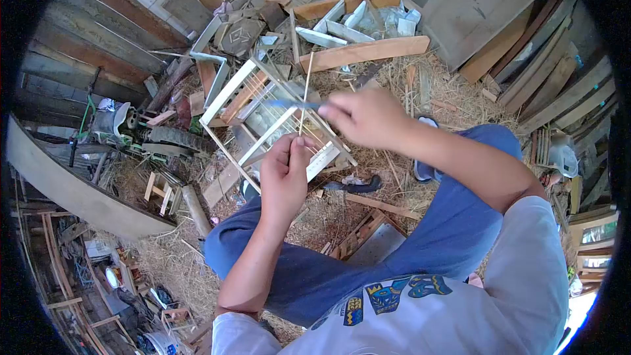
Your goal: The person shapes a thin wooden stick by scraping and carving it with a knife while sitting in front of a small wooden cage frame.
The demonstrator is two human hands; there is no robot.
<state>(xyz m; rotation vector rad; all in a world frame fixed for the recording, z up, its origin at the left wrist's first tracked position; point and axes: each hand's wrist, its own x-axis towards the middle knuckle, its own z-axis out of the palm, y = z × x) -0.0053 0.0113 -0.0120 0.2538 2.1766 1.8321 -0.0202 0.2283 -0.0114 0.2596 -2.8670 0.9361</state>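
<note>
My left hand [287, 161] is closed on the lower end of a thin wooden stick [307, 85], which stands up from the fingertips. My right hand [368, 117] is closed on a knife-like tool, whose blurred bluish blade [289, 103] points left and crosses the stick. Behind and below both hands is a light wooden frame [227, 93] with several thin rods running across it. The tool's handle is hidden in my right fist.
Curved boards [368, 52] and scrap wood lie beyond the frame. A small machine with a wheel [174, 138] stands at the left, near a large curved panel [85, 187]. Planks [559, 92] lean at the right. Below my legs lies a wooden box [371, 240] on straw.
</note>
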